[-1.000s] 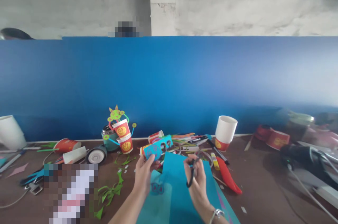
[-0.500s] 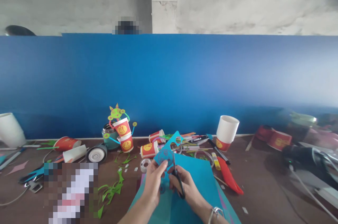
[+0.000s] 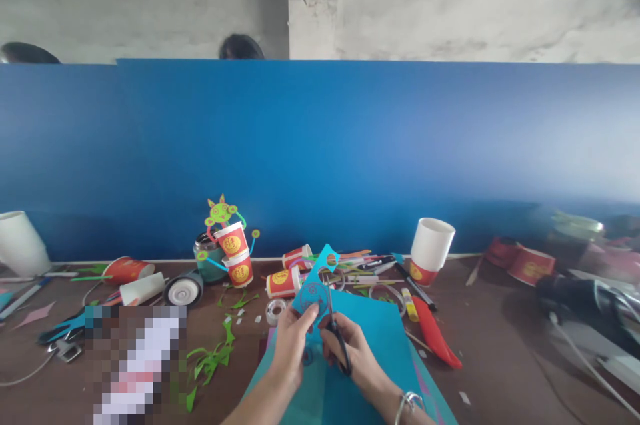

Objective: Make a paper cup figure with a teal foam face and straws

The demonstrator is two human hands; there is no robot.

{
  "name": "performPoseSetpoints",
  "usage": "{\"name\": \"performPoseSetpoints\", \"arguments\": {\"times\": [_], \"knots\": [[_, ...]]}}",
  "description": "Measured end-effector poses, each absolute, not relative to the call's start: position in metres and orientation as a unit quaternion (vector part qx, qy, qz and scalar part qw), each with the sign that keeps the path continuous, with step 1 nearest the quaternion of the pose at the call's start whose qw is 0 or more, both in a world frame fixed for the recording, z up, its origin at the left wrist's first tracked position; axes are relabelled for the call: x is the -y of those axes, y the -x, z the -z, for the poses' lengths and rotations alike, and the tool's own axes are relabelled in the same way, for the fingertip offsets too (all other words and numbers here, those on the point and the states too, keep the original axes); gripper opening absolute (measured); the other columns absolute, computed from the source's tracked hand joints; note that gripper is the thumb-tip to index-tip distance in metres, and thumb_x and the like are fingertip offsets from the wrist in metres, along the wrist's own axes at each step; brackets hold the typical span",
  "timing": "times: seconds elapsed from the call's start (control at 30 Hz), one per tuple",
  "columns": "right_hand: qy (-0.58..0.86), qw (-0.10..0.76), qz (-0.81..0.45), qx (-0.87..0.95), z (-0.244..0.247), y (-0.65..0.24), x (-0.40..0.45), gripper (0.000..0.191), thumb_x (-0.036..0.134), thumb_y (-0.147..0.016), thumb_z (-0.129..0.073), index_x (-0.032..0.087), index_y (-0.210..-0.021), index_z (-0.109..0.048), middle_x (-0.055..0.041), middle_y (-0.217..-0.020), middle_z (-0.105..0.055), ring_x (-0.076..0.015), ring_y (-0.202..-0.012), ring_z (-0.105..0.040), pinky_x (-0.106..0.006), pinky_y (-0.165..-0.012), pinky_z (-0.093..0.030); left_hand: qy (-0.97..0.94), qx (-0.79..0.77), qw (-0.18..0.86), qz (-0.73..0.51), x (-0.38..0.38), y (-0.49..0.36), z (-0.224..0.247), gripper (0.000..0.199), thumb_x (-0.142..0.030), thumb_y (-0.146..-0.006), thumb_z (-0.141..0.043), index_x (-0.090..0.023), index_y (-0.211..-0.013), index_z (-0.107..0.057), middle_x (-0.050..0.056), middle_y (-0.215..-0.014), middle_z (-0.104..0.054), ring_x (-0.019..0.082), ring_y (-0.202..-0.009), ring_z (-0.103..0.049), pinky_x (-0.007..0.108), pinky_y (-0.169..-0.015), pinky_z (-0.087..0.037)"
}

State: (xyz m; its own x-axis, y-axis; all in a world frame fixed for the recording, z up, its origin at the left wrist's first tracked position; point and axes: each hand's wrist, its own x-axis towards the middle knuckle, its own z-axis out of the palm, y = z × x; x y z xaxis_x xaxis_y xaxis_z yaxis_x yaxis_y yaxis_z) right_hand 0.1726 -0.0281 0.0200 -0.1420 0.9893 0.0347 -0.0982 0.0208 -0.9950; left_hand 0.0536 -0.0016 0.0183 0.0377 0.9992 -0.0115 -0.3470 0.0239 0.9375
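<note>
Evidently cutting is the step in hand. At lower centre, over blue sheets (image 3: pixel 387 338), the right hand (image 3: pixel 357 351) grips black scissors (image 3: pixel 343 353) by the handles; the left hand (image 3: pixel 295 331) pinches a blue paper strip (image 3: pixel 313 276) just beside the blades. Whether they bite is too small to tell. The next move likely calls for steering round the drawn circle (image 3: pixel 316 294). Beyond, mid-frame, a paper cup (image 3: pixel 283 283) lies sideways.
</note>
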Motion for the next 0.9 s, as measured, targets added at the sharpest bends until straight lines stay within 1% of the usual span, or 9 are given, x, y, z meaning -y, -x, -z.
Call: {"name": "performPoseSetpoints", "arguments": {"times": [0.17, 0.3, 0.57, 0.77, 0.9], "knots": [[0.422, 0.508, -0.538, 0.524, -0.0203, -0.1717, 0.0281, 0.034, 0.046, -0.067, -0.071, 0.017, -0.072, -0.055, 0.0078, -0.045, -0.047, -0.0063, -0.039, -0.038, -0.018, -0.04, -0.031, -0.407, -0.381, 0.598, -0.577, 0.0012, -0.0543, -0.0192, 0.035, -0.045, -0.063, -0.074, -0.016, -0.061, -0.056, -0.007, -0.048, -0.044, 0.008, -0.042, -0.041, 0.021, -0.045, -0.033], [0.427, 0.509, -0.532, 0.526, -0.0181, -0.172, 0.0273, 0.034, 0.047, -0.069, -0.069, 0.017, -0.07, -0.053, 0.0084, -0.043, -0.045, -0.0056, -0.036, -0.035, -0.018, -0.038, -0.028, -0.408, -0.369, 0.6, -0.582, 0.0007, -0.0545, -0.0199, 0.033, -0.043, -0.064, -0.074, -0.016, -0.06, -0.055, -0.007, -0.048, -0.043, 0.007, -0.043, -0.038, 0.02, -0.045, -0.032], [0.431, 0.509, -0.533, 0.521, -0.015, -0.1715, 0.0268, 0.033, 0.046, -0.069, -0.069, 0.018, -0.07, -0.052, 0.0093, -0.04, -0.044, -0.0043, -0.034, -0.032, -0.017, -0.036, -0.025, -0.407, -0.372, 0.596, -0.584, 0.0003, -0.0539, -0.0207, 0.033, -0.042, -0.062, -0.075, -0.016, -0.059, -0.056, -0.006, -0.049, -0.047, 0.008, -0.046, -0.041, 0.021, -0.047, -0.033], [0.443, 0.506, -0.535, 0.512, -0.0211, -0.1717, 0.0284, 0.033, 0.045, -0.067, -0.071, 0.017, -0.071, -0.053, 0.0073, -0.043, -0.05, -0.0058, -0.036, -0.038, -0.018, -0.037, -0.03, -0.421, -0.383, 0.599, -0.564, -0.002, -0.0531, -0.0185, 0.032, -0.044, -0.06, -0.076, -0.015, -0.064, -0.062, -0.002, -0.052, -0.055, 0.013, -0.049, -0.051, 0.024, -0.049, -0.038], [0.446, 0.51, -0.528, 0.512, -0.0229, -0.1718, 0.0285, 0.034, 0.045, -0.066, -0.072, 0.018, -0.068, -0.053, 0.0082, -0.041, -0.046, -0.0055, -0.035, -0.036, -0.018, -0.037, -0.027, -0.423, -0.376, 0.601, -0.564, -0.0023, -0.0526, -0.0174, 0.032, -0.043, -0.06, -0.076, -0.014, -0.068, -0.064, -0.001, -0.055, -0.059, 0.014, -0.051, -0.053, 0.024, -0.051, -0.04]]}}
